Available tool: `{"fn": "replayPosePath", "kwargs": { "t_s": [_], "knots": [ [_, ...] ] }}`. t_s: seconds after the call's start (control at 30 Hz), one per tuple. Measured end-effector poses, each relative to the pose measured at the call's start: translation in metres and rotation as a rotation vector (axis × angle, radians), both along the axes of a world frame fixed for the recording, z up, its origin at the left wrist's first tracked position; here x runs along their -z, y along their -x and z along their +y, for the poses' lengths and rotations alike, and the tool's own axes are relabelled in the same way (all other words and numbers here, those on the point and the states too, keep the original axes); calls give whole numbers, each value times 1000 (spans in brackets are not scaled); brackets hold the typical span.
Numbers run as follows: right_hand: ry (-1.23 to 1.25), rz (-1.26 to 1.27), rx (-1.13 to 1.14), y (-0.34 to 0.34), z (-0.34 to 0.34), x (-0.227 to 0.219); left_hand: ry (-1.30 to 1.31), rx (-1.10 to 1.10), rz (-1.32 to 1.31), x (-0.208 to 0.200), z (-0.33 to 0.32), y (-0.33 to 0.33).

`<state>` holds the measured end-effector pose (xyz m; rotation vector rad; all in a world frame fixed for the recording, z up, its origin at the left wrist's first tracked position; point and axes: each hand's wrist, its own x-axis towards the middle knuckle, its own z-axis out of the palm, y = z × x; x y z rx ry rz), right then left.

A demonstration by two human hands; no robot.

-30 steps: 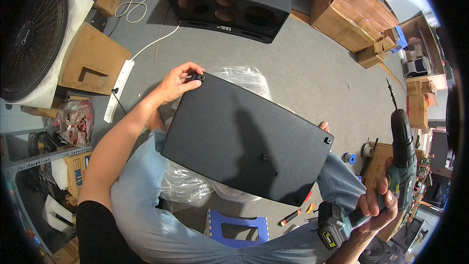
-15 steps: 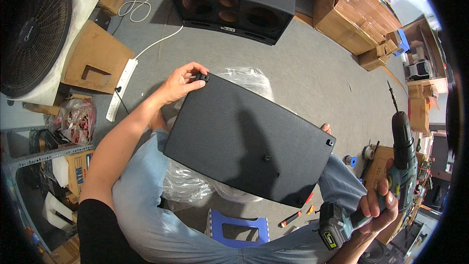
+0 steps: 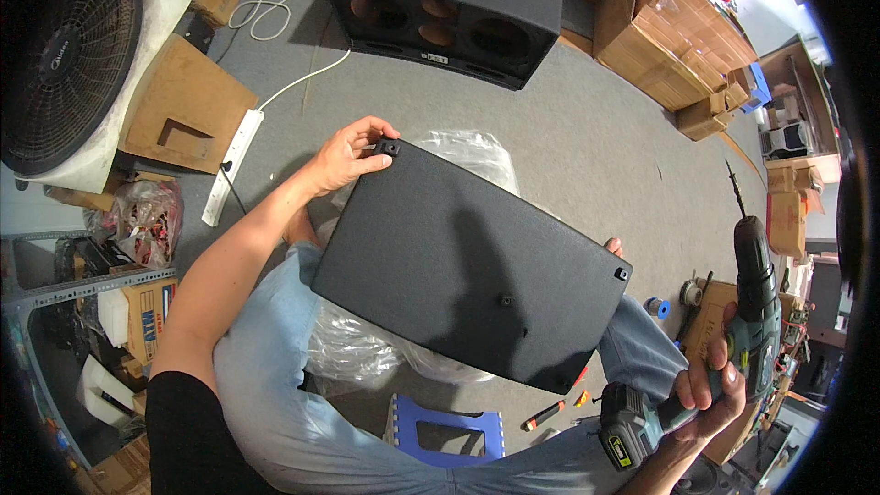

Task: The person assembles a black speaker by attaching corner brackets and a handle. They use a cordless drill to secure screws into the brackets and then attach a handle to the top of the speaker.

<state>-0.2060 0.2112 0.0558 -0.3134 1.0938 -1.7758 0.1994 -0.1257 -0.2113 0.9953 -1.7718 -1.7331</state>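
A black textured box or panel (image 3: 458, 238) lies across my knees, its broad face up. At its far left corner my left hand (image 3: 353, 160) pinches a small black foot (image 3: 391, 148) between thumb and fingers. Another such foot (image 3: 621, 273) sits at the right corner, and one more (image 3: 506, 301) lies on the face; the lowest corner is in shadow. My right hand (image 3: 710, 394) is wrapped round the grip of a cordless drill (image 3: 757, 284), held off to the right of the box. Its long bit (image 3: 736, 188) points up and away from the box.
Clear plastic wrapping (image 3: 353, 348) lies under the box. Near my legs are a blue stool (image 3: 449, 454), a utility knife (image 3: 544, 415) and a wire spool (image 3: 656, 307). Farther off stand a black speaker cabinet (image 3: 449, 14), cardboard boxes (image 3: 674, 32), a white power strip (image 3: 231, 165) and a large fan (image 3: 69, 60).
My view has shifted slightly. At the corner, the foot under my left fingers has moved a little to the right and shows more of its top. The drill stays where it was.
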Motion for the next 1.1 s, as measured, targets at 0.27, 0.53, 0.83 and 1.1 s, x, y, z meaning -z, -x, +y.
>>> {"fn": "replayPosePath", "kwargs": {
  "t_s": [0.27, 0.53, 0.83, 1.1],
  "knots": [
    [-31, 32, 1, 0, 0, -2, 22, -6, 12, -3, -3, 2],
    [-25, 0, -17, 4, 3, 1, 74, 38, -86, -8, -5, 3],
    [-32, -11, 14, 5, 6, 2, 125, 45, -107, -9, -5, 2],
    [-40, 32, 6, 6, 6, 2, 104, 17, -54, -7, -1, 3]
  ]
}}
